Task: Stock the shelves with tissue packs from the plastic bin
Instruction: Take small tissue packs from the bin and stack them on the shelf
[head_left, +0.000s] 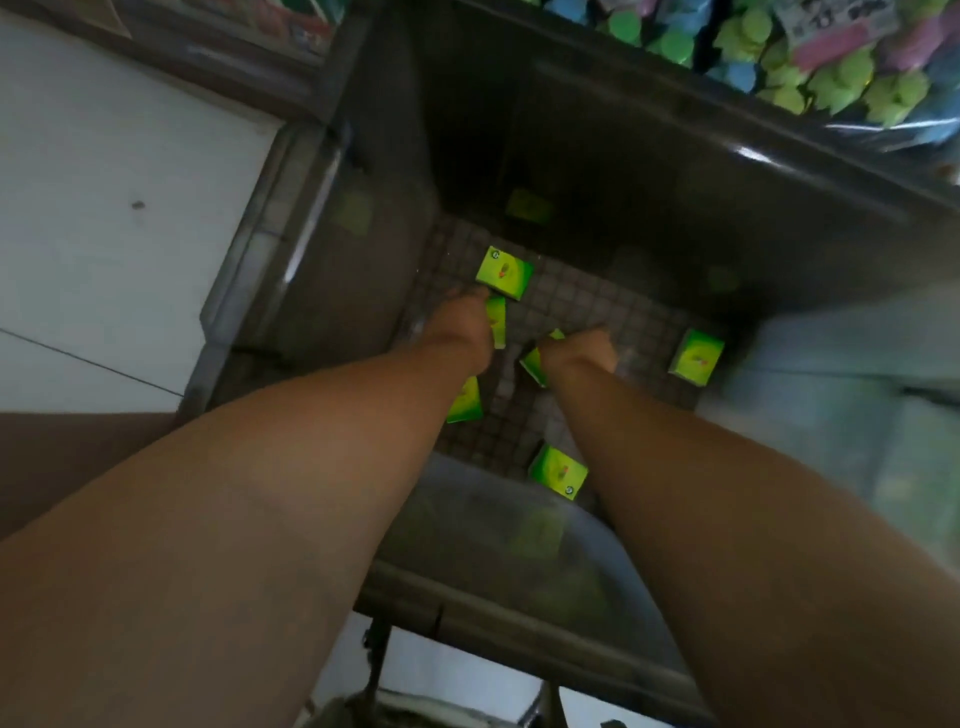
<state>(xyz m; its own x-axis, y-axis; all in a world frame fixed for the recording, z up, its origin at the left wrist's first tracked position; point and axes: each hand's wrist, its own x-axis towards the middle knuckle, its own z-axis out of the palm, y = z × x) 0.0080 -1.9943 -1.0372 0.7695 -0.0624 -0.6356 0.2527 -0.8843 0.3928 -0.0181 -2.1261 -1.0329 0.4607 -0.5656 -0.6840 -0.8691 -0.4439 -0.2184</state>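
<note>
Six green tissue packs lie scattered on the gridded floor of the clear plastic bin (311, 249). One pack (505, 273) sits toward the far side, a second pack (497, 321) stands on edge just right of the left hand (462, 325), and a third pack (465, 401) shows from under the left wrist. A fourth pack (534, 365) pokes out at the left side of the right hand (584, 347) and seems to run beneath it. A fifth pack (696, 358) leans at the bin's right wall, and a sixth pack (558, 473) lies near the near wall beside the right forearm. Both bare arms reach down into the bin side by side, the hands close together near the middle of the floor. The frame is blurred and the hands are seen from behind, so I cannot tell whether either hand's fingers are spread, together or clamped on a pack (the left fingertips at least touch the far pack's near edge). A dark shelf (675, 135) overhangs the far side of the bin, and bagged pastel goods (810, 67) sit on it at the far right.
</note>
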